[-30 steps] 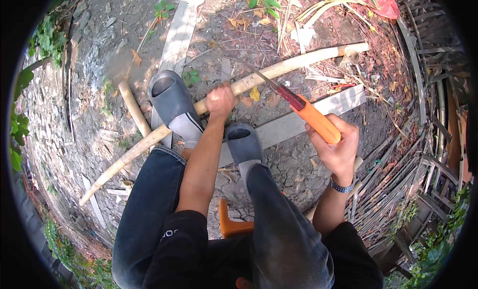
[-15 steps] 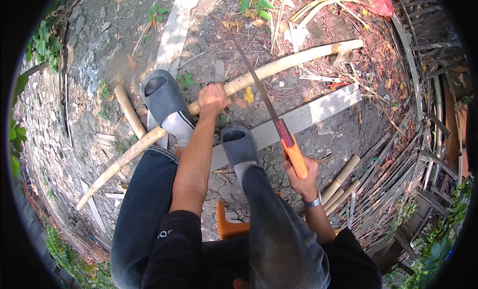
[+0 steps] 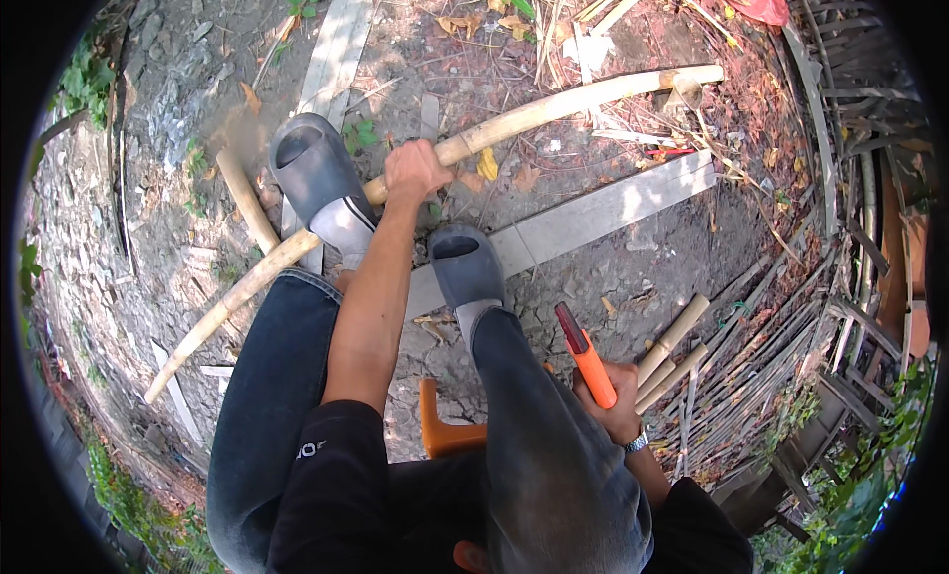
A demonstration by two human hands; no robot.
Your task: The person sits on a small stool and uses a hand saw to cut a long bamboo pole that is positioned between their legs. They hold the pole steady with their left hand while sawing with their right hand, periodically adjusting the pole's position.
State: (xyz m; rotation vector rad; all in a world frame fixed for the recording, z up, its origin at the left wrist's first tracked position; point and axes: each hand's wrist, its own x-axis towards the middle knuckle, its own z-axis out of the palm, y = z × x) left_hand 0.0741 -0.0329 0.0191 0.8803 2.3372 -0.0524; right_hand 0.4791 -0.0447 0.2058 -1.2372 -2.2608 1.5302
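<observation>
A long, slightly curved bamboo pole [image 3: 583, 97] lies slantwise over the ground from lower left to upper right. My left hand [image 3: 415, 169] is closed around its middle, and my left foot, in a grey slipper [image 3: 314, 164], presses on it. In my right hand [image 3: 615, 401], beside my right knee, is the orange handle [image 3: 594, 374] of a hand saw, its dark red end pointing up and away. The saw's blade does not show now. Under the pole on the left, a short bamboo piece [image 3: 245, 200] sticks out.
A grey board [image 3: 603, 223] crosses the ground ahead of my right slipper [image 3: 465, 267]; another board [image 3: 341, 45] runs away at the far left. Short bamboo pieces [image 3: 677, 332] and a pile of thin sticks [image 3: 756, 361] lie at right. An orange stool [image 3: 445, 436] stands beneath me.
My right hand has drawn the saw back toward me, away from the pole, and its long blade has gone from sight. My left hand keeps its hold on the pole.
</observation>
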